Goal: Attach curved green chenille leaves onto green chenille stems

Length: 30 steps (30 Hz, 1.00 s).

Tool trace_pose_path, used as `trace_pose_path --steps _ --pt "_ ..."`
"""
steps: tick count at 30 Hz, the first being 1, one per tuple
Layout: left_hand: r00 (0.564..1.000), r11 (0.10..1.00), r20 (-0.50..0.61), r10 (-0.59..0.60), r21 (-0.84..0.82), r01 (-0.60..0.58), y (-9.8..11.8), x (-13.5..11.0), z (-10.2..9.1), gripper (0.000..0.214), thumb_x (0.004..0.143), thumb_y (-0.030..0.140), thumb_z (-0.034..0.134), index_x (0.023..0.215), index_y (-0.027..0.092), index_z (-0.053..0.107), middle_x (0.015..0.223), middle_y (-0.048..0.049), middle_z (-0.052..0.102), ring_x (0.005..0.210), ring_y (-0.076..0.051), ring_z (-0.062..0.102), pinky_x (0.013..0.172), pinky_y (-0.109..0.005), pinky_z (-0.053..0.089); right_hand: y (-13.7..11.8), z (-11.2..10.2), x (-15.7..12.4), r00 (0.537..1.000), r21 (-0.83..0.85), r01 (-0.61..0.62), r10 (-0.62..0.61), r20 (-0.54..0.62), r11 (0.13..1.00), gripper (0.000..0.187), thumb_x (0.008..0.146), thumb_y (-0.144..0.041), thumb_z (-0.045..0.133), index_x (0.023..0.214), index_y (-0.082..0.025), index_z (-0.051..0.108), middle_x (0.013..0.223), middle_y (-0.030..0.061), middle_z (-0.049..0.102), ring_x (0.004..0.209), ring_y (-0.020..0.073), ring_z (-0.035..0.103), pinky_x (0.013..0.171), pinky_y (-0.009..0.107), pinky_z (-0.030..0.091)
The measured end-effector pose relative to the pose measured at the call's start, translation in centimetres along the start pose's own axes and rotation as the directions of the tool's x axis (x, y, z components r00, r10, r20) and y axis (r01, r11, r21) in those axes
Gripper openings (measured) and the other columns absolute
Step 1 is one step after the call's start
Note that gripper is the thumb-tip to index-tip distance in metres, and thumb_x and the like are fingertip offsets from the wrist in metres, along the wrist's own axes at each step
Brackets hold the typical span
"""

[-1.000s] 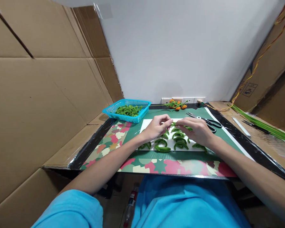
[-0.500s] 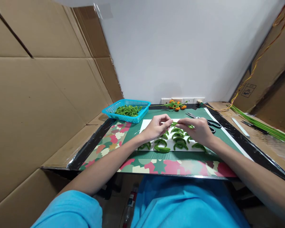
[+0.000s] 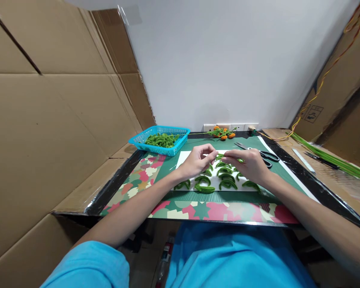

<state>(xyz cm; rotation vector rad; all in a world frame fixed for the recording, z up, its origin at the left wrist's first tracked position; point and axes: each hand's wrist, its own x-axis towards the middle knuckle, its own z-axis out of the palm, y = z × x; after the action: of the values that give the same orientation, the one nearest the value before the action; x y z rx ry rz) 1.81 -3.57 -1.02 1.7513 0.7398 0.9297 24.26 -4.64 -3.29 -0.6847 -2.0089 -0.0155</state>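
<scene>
My left hand [image 3: 198,161] and my right hand [image 3: 248,165] meet over a white sheet [image 3: 214,187]. Both are closed, thumb against fingers, pinching a short green pipe cleaner [image 3: 221,156] whose middle shows in the small gap between them. My fingers cover its ends. Below them, curved green pipe cleaner pieces [image 3: 228,183] lie in small bunches and rows on the sheet. A flatter bunch [image 3: 204,189] rests at the sheet's near edge. Scissors with black handles [image 3: 269,156] lie just beyond my right hand, partly hidden by it.
At the back left stands a blue basket [image 3: 175,150] with more green pieces. Orange flowers on green stems [image 3: 223,133] lie by the wall sockets. Long green pipe cleaners [image 3: 327,154], a black pen [image 3: 321,159] and a pale strip [image 3: 303,161] are at the right. Cardboard walls [image 3: 69,112] flank the table.
</scene>
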Motion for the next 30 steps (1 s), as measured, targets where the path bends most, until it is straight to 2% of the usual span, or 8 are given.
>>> trace_pose_path --steps 5,9,13,17,21,24,30 --pt "1.000 1.000 0.010 -0.002 -0.013 0.002 -0.07 -0.13 0.04 0.043 0.091 0.057 0.074 0.088 0.017 0.058 0.071 0.0041 0.056 0.045 -0.005 0.045 0.040 -0.019 0.034 -0.07 -0.10 -0.05 1.000 0.046 -0.005 0.004 0.025 0.999 0.022 0.103 -0.033 0.065 0.091 -0.019 0.077 0.070 0.0007 0.075 0.053 0.0112 0.062 0.055 0.022 0.046" --pt "1.000 1.000 0.021 -0.001 -0.022 0.001 -0.06 -0.14 0.07 0.042 0.093 0.056 0.073 0.089 0.017 0.057 0.071 0.0044 0.057 0.041 -0.004 0.046 0.037 -0.019 0.034 -0.07 -0.08 0.00 1.000 0.039 0.013 -0.013 0.002 0.999 0.023 0.103 -0.033 0.066 0.088 -0.020 0.077 0.067 0.0000 0.073 0.050 0.0108 0.059 0.053 0.022 0.045" --pt "1.000 1.000 0.008 -0.013 -0.028 0.013 0.28 -0.12 0.23 0.044 0.092 0.057 0.073 0.088 0.017 0.056 0.070 0.0046 0.057 0.040 -0.004 0.047 0.035 -0.018 0.034 -0.10 -0.03 -0.03 0.999 0.051 0.045 -0.043 -0.032 0.998 0.021 0.102 -0.031 0.067 0.087 -0.019 0.078 0.073 0.0021 0.078 0.054 0.0120 0.065 0.055 0.023 0.048" --pt "1.000 0.999 0.018 -0.023 -0.041 0.023 0.38 -0.13 0.23 0.044 0.092 0.057 0.073 0.089 0.017 0.056 0.069 0.0051 0.056 0.041 -0.004 0.048 0.035 -0.018 0.035 -0.17 -0.02 -0.14 0.998 0.038 0.035 -0.033 -0.061 0.999 0.025 0.102 -0.036 0.068 0.086 -0.021 0.080 0.075 0.0032 0.079 0.056 0.0137 0.068 0.057 0.023 0.050" --pt "0.999 0.999 0.036 -0.022 -0.048 0.024 0.10 -0.11 0.03 0.042 0.093 0.056 0.072 0.089 0.018 0.055 0.069 0.0053 0.056 0.041 -0.004 0.048 0.037 -0.017 0.034 -0.26 -0.14 -0.17 1.000 0.028 -0.003 0.004 -0.026 1.000 0.031 0.103 -0.042 0.065 0.086 -0.022 0.081 0.071 0.0028 0.078 0.054 0.0138 0.066 0.055 0.024 0.051" --pt "0.998 0.998 0.058 -0.024 -0.062 0.027 0.05 -0.09 -0.07 0.041 0.094 0.055 0.071 0.090 0.018 0.055 0.069 0.0052 0.056 0.042 -0.004 0.048 0.038 -0.017 0.035 -0.30 -0.20 -0.15 0.999 0.028 0.026 -0.026 -0.024 0.999 0.029 0.103 -0.039 0.065 0.086 -0.022 0.081 0.073 0.0031 0.079 0.053 0.0132 0.065 0.055 0.025 0.051" --pt "0.997 0.997 0.064 -0.034 -0.067 0.038 0.54 -0.18 0.07 0.043 0.093 0.056 0.072 0.090 0.018 0.054 0.068 0.0051 0.057 0.042 -0.004 0.048 0.038 -0.017 0.036 -0.27 -0.07 -0.15 0.994 0.041 0.073 -0.069 -0.083 0.997 0.022 0.101 -0.032 0.068 0.088 -0.021 0.082 0.080 0.0051 0.082 0.060 0.0159 0.072 0.058 0.025 0.055"
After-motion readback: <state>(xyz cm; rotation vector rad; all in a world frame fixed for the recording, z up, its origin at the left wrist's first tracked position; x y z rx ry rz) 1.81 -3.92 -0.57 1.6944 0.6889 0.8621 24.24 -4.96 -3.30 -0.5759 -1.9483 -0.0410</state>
